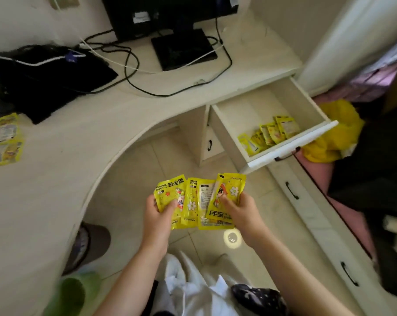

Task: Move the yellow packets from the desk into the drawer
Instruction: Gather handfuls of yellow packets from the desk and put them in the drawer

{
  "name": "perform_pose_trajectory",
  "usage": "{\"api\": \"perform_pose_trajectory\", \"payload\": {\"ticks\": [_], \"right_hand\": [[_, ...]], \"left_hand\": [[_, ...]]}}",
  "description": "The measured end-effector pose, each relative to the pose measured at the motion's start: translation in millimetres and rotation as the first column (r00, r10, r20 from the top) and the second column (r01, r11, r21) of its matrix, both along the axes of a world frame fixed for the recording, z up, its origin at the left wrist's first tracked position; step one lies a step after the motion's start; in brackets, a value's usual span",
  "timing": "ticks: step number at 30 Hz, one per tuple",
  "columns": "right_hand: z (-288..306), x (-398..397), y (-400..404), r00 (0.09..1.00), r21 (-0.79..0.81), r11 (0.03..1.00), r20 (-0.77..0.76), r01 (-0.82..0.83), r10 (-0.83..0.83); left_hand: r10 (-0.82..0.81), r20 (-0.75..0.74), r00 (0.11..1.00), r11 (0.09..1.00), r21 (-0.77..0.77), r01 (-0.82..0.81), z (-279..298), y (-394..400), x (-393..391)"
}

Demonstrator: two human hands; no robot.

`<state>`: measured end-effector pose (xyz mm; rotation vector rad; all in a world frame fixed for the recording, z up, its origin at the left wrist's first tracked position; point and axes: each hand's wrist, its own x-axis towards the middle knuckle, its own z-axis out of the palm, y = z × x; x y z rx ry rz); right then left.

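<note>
Both hands (161, 210) (241, 208) grip fanned yellow packets (193, 201) short of the open drawer (284, 151).

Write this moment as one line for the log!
left hand: holds packets | right hand: holds packets | drawer: open, some inside | desk: some left

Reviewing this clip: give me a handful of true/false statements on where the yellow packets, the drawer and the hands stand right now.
1. The drawer is shut. False: it is pulled open.
2. Both hands hold a fan of yellow packets. True: left hand, right hand.
3. No packets are in the drawer yet. False: a row of packets lies at its front.
4. Some packets on the desk remain at its left edge. True.
5. The held packets are above the desk top. False: they are over the floor, in front of the desk.
</note>
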<state>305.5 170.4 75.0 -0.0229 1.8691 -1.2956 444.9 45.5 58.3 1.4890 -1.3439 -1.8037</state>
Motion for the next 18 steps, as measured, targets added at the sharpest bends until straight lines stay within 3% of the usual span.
{"api": "perform_pose_trajectory", "payload": {"ticks": [9, 18], "right_hand": [[1.5, -57.8, 134.7, 0.962, -0.001, 0.962, 0.021, 0.272, -0.271], [1.1, -126.3, 165.7, 0.904, -0.024, 0.904, 0.047, 0.427, -0.425]], "left_hand": [[-0.217, 0.03, 0.976, 0.976, 0.04, 0.215, -5.6, 108.5, -95.1], [-0.355, 0.033, 0.934, 0.934, 0.059, 0.353, -8.2, 126.3, -189.8]]}}
